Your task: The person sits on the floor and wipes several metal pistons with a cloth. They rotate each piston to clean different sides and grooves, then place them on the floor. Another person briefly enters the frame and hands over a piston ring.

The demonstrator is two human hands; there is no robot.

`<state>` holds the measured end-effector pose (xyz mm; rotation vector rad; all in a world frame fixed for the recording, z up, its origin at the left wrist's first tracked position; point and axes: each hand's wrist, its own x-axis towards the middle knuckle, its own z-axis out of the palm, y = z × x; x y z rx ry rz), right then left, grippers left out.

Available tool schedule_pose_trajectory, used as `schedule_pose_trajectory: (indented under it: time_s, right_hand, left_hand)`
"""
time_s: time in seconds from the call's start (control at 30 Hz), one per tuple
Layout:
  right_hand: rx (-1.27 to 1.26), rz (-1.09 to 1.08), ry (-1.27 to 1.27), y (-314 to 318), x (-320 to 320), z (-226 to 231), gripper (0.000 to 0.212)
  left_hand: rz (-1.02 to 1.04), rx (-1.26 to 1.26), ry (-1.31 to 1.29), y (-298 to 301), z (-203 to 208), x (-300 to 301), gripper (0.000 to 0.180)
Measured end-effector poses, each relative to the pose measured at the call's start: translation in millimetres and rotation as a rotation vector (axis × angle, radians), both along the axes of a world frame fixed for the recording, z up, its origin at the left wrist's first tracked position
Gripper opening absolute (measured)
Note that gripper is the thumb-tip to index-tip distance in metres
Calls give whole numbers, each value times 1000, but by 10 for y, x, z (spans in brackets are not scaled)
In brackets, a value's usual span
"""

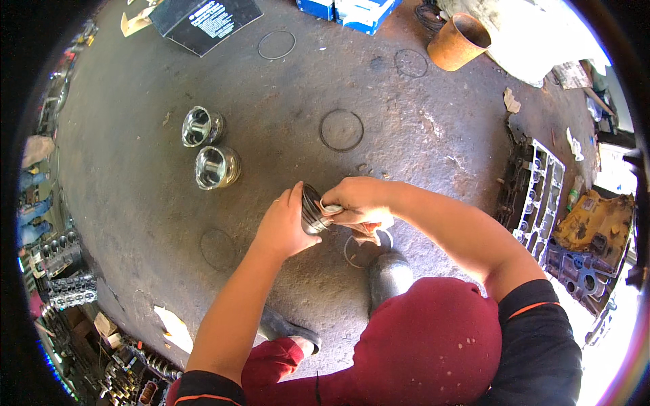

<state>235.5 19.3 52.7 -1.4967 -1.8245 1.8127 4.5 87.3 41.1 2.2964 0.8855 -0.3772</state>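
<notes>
My left hand (281,223) is wrapped round the side of a dark engine piston (312,211) with grooves about its rim, held tilted above the floor. My right hand (359,201) is closed at the piston's other side, fingers bent against it. A crumpled brownish rag (365,232) hangs below the right fingers. A small pale piece shows at those fingertips, too small to name. Two shiny pistons (202,126) (217,168) sit on the floor ahead to the left. A thin piston ring (319,130) lies beyond my hands.
More rings lie about the concrete floor (271,95). A rusty cylinder sleeve (455,47) and blue boxes (365,13) stand at the back, near a black box (206,24). Engine parts line the left; a cylinder head (538,196) lies at right. A dark rounded object (391,274) is by my knee.
</notes>
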Motion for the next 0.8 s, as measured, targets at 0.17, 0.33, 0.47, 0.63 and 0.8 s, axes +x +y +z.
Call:
schedule_pose_trajectory:
  time_s: [0.17,0.33,0.47,0.63,0.8]
  right_hand:
    - [-132,92,-113,-145,-52,-25,16]
    - [781,370,-434,-803,-196,-524,20]
    - [883,-11,-494,-1088,-21,-821,25]
    - [284,-588,-177,-1013,257,-647,14]
    - [87,-935,-136,-837,362,-533,23]
  left_hand:
    - [-107,-16,-111,187,-76,-9,104]
    - [107,-249,-195,269,-51,-37,101]
    - [71,-213,-132,125,-37,-166,105]
    - [579,-488,-276,41,-80,-675,101]
    - [903,-895,-108,402,-14,-1213,90]
